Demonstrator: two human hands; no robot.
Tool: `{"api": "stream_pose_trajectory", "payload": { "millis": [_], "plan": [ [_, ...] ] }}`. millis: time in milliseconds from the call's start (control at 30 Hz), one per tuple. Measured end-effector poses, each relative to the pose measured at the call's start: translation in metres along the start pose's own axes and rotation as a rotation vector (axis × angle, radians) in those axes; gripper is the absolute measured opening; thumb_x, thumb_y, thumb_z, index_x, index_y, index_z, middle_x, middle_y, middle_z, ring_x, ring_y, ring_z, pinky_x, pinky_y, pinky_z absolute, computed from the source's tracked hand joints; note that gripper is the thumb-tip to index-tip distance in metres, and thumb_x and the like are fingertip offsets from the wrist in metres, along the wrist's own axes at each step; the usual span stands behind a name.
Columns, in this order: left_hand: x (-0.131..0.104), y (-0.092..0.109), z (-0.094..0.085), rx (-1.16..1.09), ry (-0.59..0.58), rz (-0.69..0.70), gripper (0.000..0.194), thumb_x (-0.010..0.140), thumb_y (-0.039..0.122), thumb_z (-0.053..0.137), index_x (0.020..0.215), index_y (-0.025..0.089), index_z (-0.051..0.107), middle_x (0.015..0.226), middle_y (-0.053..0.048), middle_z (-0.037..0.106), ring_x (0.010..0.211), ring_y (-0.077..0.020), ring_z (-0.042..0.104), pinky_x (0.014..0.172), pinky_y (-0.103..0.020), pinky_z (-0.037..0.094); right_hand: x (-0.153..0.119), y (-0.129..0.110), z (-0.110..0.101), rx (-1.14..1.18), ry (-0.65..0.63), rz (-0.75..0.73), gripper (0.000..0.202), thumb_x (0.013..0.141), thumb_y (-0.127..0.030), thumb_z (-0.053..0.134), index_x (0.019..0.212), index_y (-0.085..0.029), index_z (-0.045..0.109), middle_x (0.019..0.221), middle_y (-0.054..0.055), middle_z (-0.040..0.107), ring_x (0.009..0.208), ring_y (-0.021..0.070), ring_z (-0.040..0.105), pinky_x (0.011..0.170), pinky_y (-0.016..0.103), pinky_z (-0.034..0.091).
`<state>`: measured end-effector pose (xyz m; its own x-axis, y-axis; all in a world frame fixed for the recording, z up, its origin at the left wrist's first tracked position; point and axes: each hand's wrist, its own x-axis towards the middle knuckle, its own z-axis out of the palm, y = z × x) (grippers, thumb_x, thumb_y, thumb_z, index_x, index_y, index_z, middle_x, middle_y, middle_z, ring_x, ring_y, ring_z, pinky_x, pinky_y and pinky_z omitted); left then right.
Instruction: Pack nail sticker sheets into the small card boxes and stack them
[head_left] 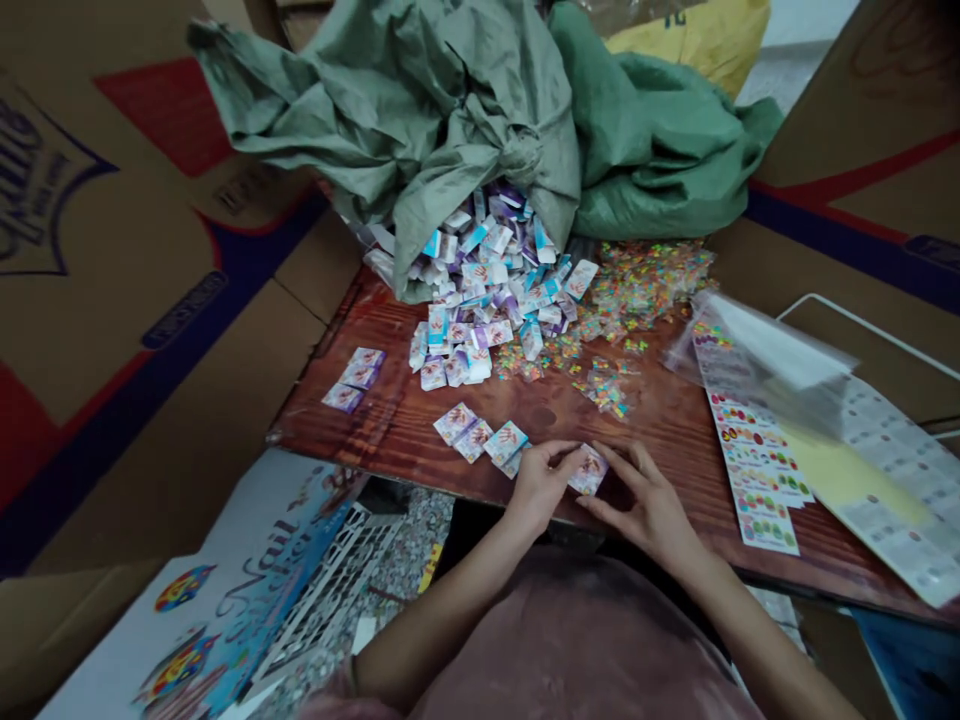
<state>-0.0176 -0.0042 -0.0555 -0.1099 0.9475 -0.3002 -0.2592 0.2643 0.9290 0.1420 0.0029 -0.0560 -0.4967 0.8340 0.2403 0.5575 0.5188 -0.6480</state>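
Near the front edge of the brown wooden table (645, 430), my left hand (541, 482) pinches the left side of a small purple-and-white box (589, 470). My right hand (643, 495) is curved round the box's right side, its thumb and forefinger at the box's edges. Just left of my hands lie a blue-and-white box (506, 442) and a pair of purple boxes (464, 431). More purple boxes (355, 379) rest farther left. Behind them many small boxes (480, 320) spill from a grey-green sack (480, 110).
Small clear packets with colourful pieces (645, 285) are heaped at the back right. Sticker sheets (750, 470) and clear plastic bags (772, 350) lie at the right. Large cartons (247, 390) flank the table. A green sack (660, 150) stands behind.
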Motion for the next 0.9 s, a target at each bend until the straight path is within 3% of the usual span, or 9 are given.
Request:
{"api": "stream_pose_trajectory", "payload": {
  "millis": [100, 200, 267, 367, 433, 567, 733, 900],
  "plan": [
    [-0.011, 0.009, -0.009, 0.030, 0.027, 0.041, 0.030, 0.075, 0.036, 0.067, 0.095, 0.014, 0.071, 0.093, -0.007, 0.072, 0.081, -0.0169, 0.064, 0.075, -0.028, 0.049, 0.006, -0.009, 0.004, -0.016, -0.004, -0.055, 0.061, 0.083, -0.041, 0.063, 0.137, -0.022, 0.041, 0.121, 0.011, 0.055, 0.111, 0.0240, 0.057, 0.094, 0.037, 0.050],
    [-0.020, 0.023, -0.027, 0.164, 0.130, 0.138, 0.036, 0.078, 0.038, 0.064, 0.106, 0.016, 0.067, 0.087, -0.005, 0.070, 0.074, -0.0151, 0.063, 0.069, -0.027, 0.049, 0.019, -0.018, 0.008, 0.021, 0.054, -0.081, 0.052, 0.083, -0.037, 0.063, 0.129, -0.020, 0.047, 0.114, 0.010, 0.058, 0.104, 0.0225, 0.060, 0.089, 0.034, 0.051],
    [-0.023, 0.033, -0.048, 0.302, 0.291, 0.265, 0.037, 0.081, 0.039, 0.061, 0.110, 0.017, 0.065, 0.085, -0.005, 0.069, 0.072, -0.0150, 0.062, 0.068, -0.027, 0.049, 0.032, -0.025, 0.012, 0.060, 0.131, -0.061, 0.050, 0.080, -0.039, 0.066, 0.124, -0.019, 0.051, 0.107, 0.009, 0.060, 0.097, 0.0222, 0.061, 0.085, 0.033, 0.052],
    [-0.022, 0.045, -0.091, 0.653, 0.572, 0.509, 0.027, 0.084, 0.036, 0.059, 0.103, 0.019, 0.066, 0.097, -0.007, 0.067, 0.092, -0.0195, 0.060, 0.086, -0.034, 0.046, 0.054, -0.037, 0.021, 0.134, 0.193, -0.025, 0.051, 0.078, -0.040, 0.067, 0.122, -0.020, 0.052, 0.101, 0.007, 0.061, 0.092, 0.0221, 0.061, 0.083, 0.034, 0.051],
    [-0.018, 0.048, -0.117, 0.897, 0.626, 0.540, 0.027, 0.085, 0.035, 0.057, 0.105, 0.019, 0.065, 0.099, -0.008, 0.066, 0.096, -0.0225, 0.058, 0.091, -0.040, 0.043, 0.066, -0.045, 0.033, 0.173, 0.173, -0.032, 0.052, 0.079, -0.039, 0.067, 0.124, -0.020, 0.050, 0.106, 0.008, 0.061, 0.098, 0.0231, 0.060, 0.088, 0.036, 0.049],
    [-0.009, 0.045, -0.144, 1.076, 0.534, 0.472, 0.036, 0.086, 0.037, 0.056, 0.117, 0.020, 0.060, 0.108, -0.009, 0.062, 0.102, -0.0246, 0.057, 0.094, -0.043, 0.043, 0.080, -0.059, 0.064, 0.135, 0.093, -0.100, 0.053, 0.081, -0.037, 0.064, 0.128, -0.020, 0.046, 0.114, 0.010, 0.058, 0.105, 0.0254, 0.055, 0.093, 0.040, 0.046],
    [-0.010, 0.033, -0.144, 1.016, 0.361, 0.469, 0.040, 0.089, 0.038, 0.051, 0.128, 0.027, 0.053, 0.125, -0.008, 0.054, 0.119, -0.0218, 0.050, 0.103, -0.038, 0.040, 0.082, -0.063, 0.094, -0.018, 0.025, -0.211, 0.048, 0.087, -0.036, 0.055, 0.130, -0.018, 0.044, 0.117, 0.012, 0.057, 0.108, 0.0280, 0.051, 0.094, 0.046, 0.044],
    [-0.012, 0.021, -0.142, 1.027, 0.309, 0.476, 0.039, 0.088, 0.043, 0.053, 0.123, 0.026, 0.058, 0.133, -0.010, 0.047, 0.127, -0.0254, 0.044, 0.106, -0.043, 0.038, 0.080, -0.051, 0.100, -0.185, 0.015, -0.273, 0.046, 0.087, -0.029, 0.051, 0.130, -0.014, 0.046, 0.117, 0.014, 0.058, 0.110, 0.0308, 0.048, 0.097, 0.052, 0.040]
  ]
}}
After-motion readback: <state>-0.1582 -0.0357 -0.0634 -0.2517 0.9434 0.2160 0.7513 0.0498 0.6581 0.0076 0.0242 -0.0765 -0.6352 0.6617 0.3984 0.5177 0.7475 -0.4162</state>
